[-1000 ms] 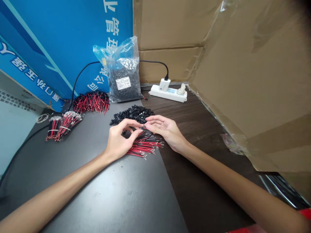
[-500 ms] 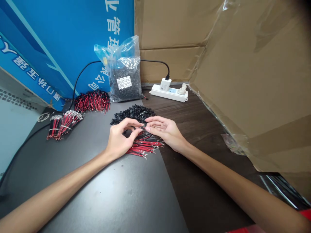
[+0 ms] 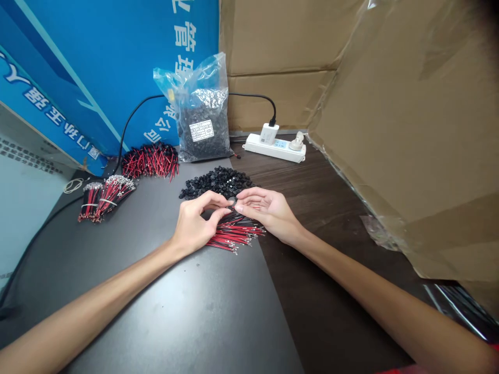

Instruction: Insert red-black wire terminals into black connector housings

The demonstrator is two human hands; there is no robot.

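Note:
My left hand (image 3: 198,221) pinches a small black connector housing (image 3: 233,200) between thumb and fingertips. Opposite it, the fingertips of my right hand (image 3: 270,212) are closed right at the same piece; whatever lies between them is too small to make out. Under both hands is a spread of red and black wires (image 3: 236,235) with metal crimped ends, partly hidden by the left hand. Just beyond the fingers lies a heap of loose black connector housings (image 3: 214,182).
At the back stand a clear bag (image 3: 203,127) of black parts and a white power strip (image 3: 275,148) with a charger and cable. Finished-looking red-black leads (image 3: 150,160) are piled at left, near banded wire bundles (image 3: 106,197). A cardboard wall (image 3: 409,130) bounds the right.
The whole view has shifted slightly. Both hands stay together over the wires, and the dark piece between the fingertips shows a little more clearly.

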